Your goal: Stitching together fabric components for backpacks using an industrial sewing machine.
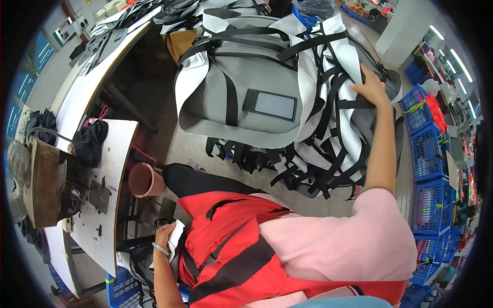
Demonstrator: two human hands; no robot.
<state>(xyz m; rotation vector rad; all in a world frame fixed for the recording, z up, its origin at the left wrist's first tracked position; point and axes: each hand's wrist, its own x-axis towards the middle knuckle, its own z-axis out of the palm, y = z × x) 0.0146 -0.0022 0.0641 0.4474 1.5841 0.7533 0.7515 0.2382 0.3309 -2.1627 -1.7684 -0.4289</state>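
My right hand [374, 90] reaches out to the far right and rests on a heap of grey and white bag panels [349, 118] with black webbing straps. Its thumb and fingers are spread against the fabric. Low on the left, beside my hip, my left hand [163, 237] is closed around the edge of a white-and-grey fabric piece [175, 235], whose lower part hangs beside the red apron [221, 231]. A large grey bag panel [205, 102] lies on the heap in front of me, with black straps and a dark-framed clear window [275, 105].
To the left stands a white worktable [115, 149] with a sewing machine [49, 179] and black cloth on it. A pink bucket [145, 180] is beside the table. Blue crates [429, 154] line the right side. Another blue crate [120, 287] sits below my left arm.
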